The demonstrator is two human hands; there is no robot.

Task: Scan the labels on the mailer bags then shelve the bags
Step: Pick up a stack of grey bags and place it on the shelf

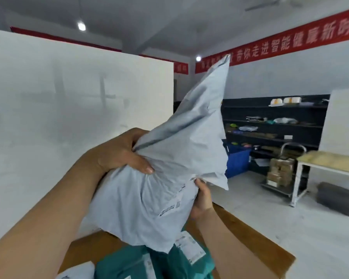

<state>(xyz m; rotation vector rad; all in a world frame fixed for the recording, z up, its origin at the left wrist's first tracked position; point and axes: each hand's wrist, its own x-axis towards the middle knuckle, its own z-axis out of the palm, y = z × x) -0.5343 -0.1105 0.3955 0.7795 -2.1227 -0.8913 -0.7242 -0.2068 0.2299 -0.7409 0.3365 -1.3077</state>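
A grey mailer bag (169,178) is held up over the desk (274,258), both hands clamped on it. The left hand (125,154) grips the gathered plastic at the bag's left side, thumb laid across the creases. The right hand (201,198) curls round its right edge lower down. The bag's bulky lower half hangs between the hands, and its slack upper part rises to a point. Dark print (169,209) runs across the front, too blurred to read. Below it, at the desk's near edge, lie teal mailer bags (125,264). One carries a white shipping label (189,247) whose text is too small to make out. A white bag (79,270) lies at the near left corner. Whether the grey bag's bottom touches the teal ones cannot be told. A white partition (69,97) stands to the left. On the far wall a red banner (290,37) bears white Chinese characters, of which 走进智能健康新时 can be read. Under it stands dark shelving (274,121) with a blue crate (238,160) at its foot.
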